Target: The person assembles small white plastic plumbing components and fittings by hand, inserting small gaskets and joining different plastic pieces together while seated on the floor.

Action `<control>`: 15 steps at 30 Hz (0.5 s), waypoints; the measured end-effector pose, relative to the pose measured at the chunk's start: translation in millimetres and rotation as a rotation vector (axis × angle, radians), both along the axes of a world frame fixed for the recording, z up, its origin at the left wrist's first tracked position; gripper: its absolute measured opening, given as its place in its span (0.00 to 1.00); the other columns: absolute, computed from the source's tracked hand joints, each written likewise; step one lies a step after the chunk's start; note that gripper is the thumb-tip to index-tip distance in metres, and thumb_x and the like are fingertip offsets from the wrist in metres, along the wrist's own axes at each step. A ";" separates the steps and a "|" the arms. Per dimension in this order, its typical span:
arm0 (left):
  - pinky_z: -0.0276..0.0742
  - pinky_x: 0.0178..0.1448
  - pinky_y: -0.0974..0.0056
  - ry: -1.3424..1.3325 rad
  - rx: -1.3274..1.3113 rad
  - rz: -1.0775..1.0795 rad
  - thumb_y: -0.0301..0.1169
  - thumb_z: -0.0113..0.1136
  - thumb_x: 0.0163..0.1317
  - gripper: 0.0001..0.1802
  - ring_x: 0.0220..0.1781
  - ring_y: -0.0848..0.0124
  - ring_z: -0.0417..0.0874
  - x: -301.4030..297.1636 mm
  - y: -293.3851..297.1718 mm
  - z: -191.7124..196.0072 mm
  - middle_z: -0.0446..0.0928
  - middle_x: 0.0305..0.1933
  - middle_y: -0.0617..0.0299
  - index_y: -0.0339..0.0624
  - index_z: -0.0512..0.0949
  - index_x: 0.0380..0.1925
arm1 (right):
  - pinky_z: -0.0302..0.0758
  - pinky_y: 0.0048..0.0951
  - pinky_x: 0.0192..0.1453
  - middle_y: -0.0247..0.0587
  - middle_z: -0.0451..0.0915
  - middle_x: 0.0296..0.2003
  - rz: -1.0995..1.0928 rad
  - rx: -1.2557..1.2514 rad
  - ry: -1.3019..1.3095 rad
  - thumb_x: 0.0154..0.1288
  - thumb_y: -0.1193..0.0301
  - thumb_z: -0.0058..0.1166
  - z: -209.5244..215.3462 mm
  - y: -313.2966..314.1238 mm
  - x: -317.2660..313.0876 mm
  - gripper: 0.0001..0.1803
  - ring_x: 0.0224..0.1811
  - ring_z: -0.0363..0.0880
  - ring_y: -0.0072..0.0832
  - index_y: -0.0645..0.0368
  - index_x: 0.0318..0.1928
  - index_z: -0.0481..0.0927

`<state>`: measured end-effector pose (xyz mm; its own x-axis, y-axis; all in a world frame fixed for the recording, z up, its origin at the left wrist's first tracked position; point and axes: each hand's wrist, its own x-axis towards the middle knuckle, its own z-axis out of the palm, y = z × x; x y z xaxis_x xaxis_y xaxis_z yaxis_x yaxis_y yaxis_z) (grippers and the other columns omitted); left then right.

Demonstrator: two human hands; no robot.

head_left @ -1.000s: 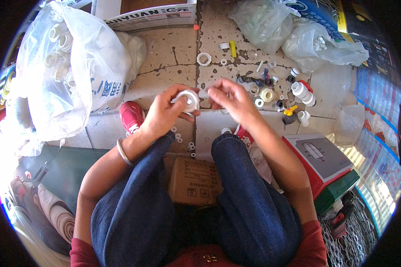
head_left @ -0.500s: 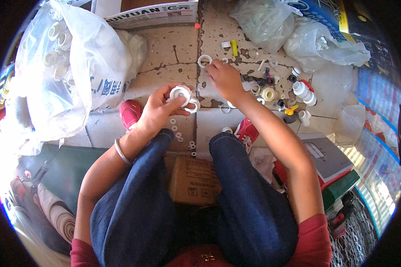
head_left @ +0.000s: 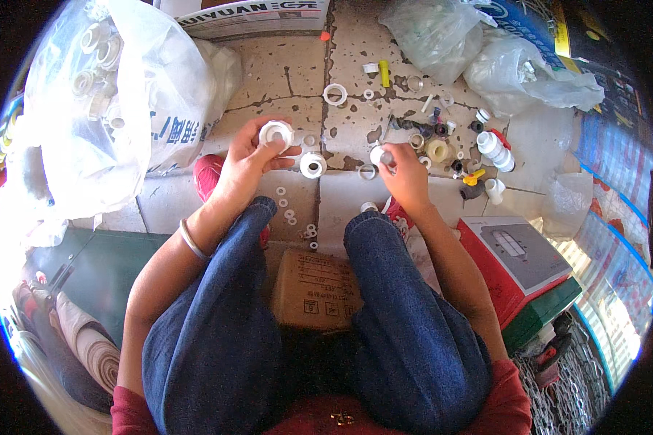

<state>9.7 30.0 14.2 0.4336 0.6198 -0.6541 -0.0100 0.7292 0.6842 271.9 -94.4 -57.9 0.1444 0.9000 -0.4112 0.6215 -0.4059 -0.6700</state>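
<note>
We find the left hand (head_left: 248, 158) raised at the end of a forearm that slants up past the left knee, with a pale metal bangle (head_left: 194, 241) at the wrist. Its thumb lies against a white ring-shaped plastic fitting (head_left: 274, 133), pinching it against the fingers at the upper edge of the hand; the lower fingers extend to the right, partly spread. We observe a white round plastic fitting with a dark centre (head_left: 313, 166) just beside these fingertips; we cannot tell whether they touch it.

We record the right hand (head_left: 408, 171) well apart from the left, its back facing up and its fingers bent leftward. Thumb and fingertips pinch a small white round plastic piece (head_left: 377, 154); the remaining fingers curl inward. The right forearm slants up and left, outside the right knee. We note a translucent plastic ring (head_left: 366, 172) near the right fingertips and a white notched plastic ring (head_left: 334, 94) farther off on the tiled floor (head_left: 265, 80).
</note>
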 end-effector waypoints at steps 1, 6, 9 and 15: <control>0.75 0.53 0.64 -0.033 0.030 -0.015 0.25 0.48 0.62 0.21 0.51 0.64 0.78 0.2 -0.4 0.2 0.72 0.54 0.55 0.38 0.64 0.56 | 0.77 0.30 0.36 0.38 0.77 0.39 -0.098 -0.018 0.149 0.58 0.69 0.56 4.1 4.3 0.1 0.18 0.35 0.79 0.28 0.57 0.49 0.72; 0.73 0.57 0.62 -0.118 0.100 -0.213 0.20 0.48 0.59 0.26 0.54 0.62 0.76 7.5 -5.7 4.5 0.70 0.55 0.54 0.36 0.60 0.60 | 0.76 0.30 0.47 0.42 0.76 0.43 -0.302 -0.172 1.109 0.61 0.68 0.52 70.6 30.6 -16.9 0.21 0.44 0.76 0.28 0.64 0.52 0.69; 0.72 0.59 0.61 -0.233 0.032 -0.253 0.19 0.48 0.59 0.29 0.57 0.63 0.74 10.9 -10.6 10.3 0.67 0.58 0.53 0.36 0.57 0.62 | 0.75 0.28 0.46 0.40 0.76 0.40 -0.293 -0.090 1.138 0.61 0.71 0.53 90.1 36.1 -28.7 0.18 0.40 0.77 0.26 0.64 0.50 0.70; 0.74 0.57 0.61 -0.255 0.141 -0.357 0.21 0.46 0.64 0.25 0.54 0.65 0.74 13.1 -11.7 19.6 0.66 0.56 0.53 0.34 0.56 0.61 | 0.74 0.26 0.48 0.38 0.74 0.41 -0.147 0.112 0.779 0.54 0.82 0.55 95.6 34.6 -39.6 0.21 0.41 0.76 0.23 0.63 0.50 0.70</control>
